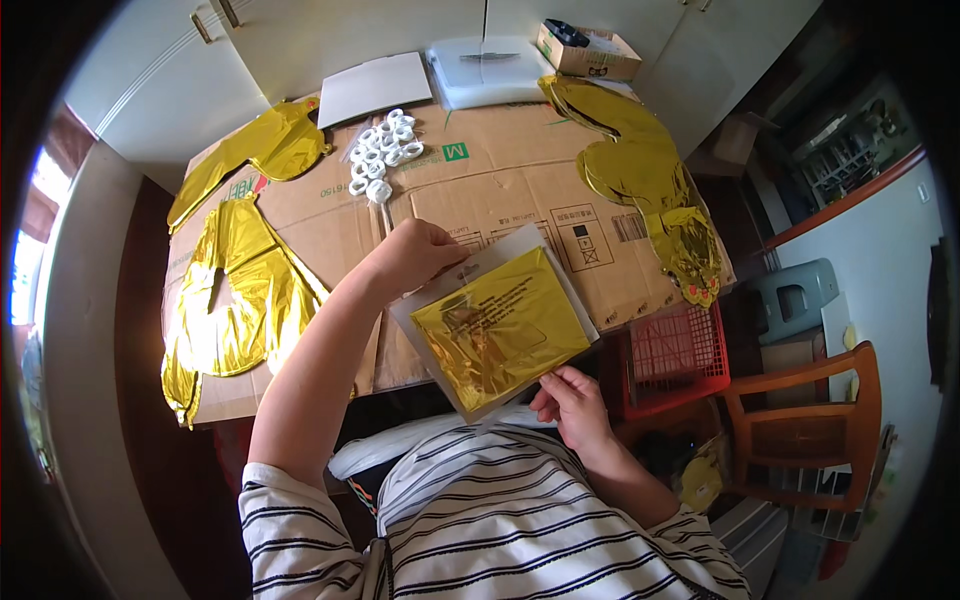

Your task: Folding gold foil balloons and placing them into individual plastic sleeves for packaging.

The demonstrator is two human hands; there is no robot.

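Gold foil packet (508, 330), over the near edge of the tabletop (520, 180).
Pinched at lower right edge by right hand (577, 408); left hand (416, 254) at upper edge, fingertips hidden, hold impossible to tell.

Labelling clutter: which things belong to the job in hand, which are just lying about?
Job, by the look of it:
packet, right hand pinching it, left hand at its top edge
gold foil pieces on the cardboard
probably white rings and clear plastic stack

Lying about, seemingly:
wooden chair
red basket
grey stool
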